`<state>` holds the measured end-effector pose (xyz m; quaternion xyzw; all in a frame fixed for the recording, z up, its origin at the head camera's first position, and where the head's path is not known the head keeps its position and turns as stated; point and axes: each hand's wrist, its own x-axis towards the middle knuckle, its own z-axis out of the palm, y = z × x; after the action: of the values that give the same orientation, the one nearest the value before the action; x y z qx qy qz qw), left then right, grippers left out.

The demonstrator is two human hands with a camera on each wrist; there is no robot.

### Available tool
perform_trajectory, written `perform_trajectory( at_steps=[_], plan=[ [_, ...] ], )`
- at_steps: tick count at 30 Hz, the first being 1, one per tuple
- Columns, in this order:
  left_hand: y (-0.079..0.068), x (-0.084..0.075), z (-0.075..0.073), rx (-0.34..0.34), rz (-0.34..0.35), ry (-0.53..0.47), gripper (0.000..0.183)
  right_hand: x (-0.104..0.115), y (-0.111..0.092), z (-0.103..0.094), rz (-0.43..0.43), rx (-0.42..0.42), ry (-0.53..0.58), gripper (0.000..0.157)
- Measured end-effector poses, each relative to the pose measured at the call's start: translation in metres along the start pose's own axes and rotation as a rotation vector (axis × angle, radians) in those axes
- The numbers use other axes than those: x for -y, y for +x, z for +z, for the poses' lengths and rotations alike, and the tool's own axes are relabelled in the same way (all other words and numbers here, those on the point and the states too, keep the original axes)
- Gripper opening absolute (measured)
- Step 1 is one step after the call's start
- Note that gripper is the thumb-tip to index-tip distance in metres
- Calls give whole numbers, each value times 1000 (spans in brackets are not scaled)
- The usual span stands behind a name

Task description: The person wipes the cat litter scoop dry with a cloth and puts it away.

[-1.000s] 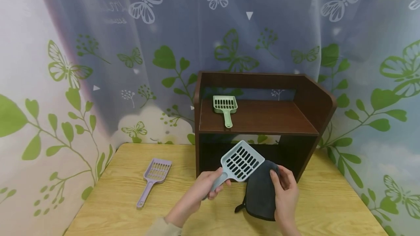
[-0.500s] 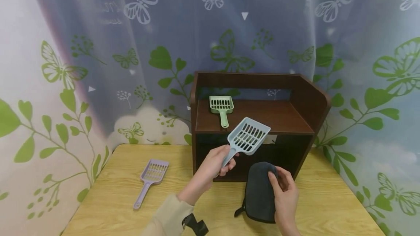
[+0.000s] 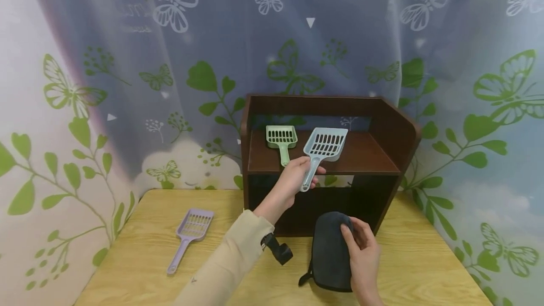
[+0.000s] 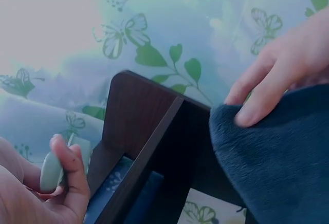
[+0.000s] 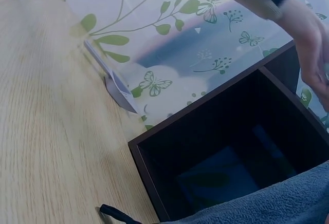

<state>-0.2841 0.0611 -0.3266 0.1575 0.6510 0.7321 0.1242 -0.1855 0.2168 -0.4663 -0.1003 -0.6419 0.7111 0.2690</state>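
Observation:
My left hand (image 3: 293,177) grips the handle of a light blue litter scoop (image 3: 326,143), whose slotted head is over the upper shelf of the dark wooden rack (image 3: 357,157). Whether the scoop touches that shelf I cannot tell. Just left of it, a green litter scoop (image 3: 281,137) lies on the same shelf. In front of the rack, my right hand (image 3: 363,254) pinches the upper right edge of a dark fuzzy pouch (image 3: 331,254) with a small strap at its lower left. The left wrist view shows the right thumb pressed on the pouch (image 4: 272,157).
A purple litter scoop (image 3: 194,228) lies on the wooden table (image 3: 140,249) to the left of the rack. The rack's lower compartment (image 3: 297,207) is dark inside. Behind everything hangs a curtain (image 3: 212,22) printed with leaves and butterflies.
My left hand has carried the light blue scoop up and away from the pouch, to over the upper shelf beside the green scoop. The right hand still holds the pouch in place.

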Motion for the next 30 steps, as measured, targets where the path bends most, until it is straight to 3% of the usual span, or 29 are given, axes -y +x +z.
perform_trajectory(
  at_steps=[8, 12, 22, 30],
  plan=[
    [38, -6, 16, -31, -120, -134, 37, -1, 0, -3, 10, 13, 1, 32],
    [50, -6, 20, -43, -136, -181, 37, -3, -1, -3, 6, 29, 5, 31],
    [68, -10, 13, -88, -161, -146, 39, -5, -2, -1, 47, 42, -29, 34],
    [68, -10, 16, -52, -167, -31, 32, -5, -5, 0, 73, 43, -35, 36]
  ],
)
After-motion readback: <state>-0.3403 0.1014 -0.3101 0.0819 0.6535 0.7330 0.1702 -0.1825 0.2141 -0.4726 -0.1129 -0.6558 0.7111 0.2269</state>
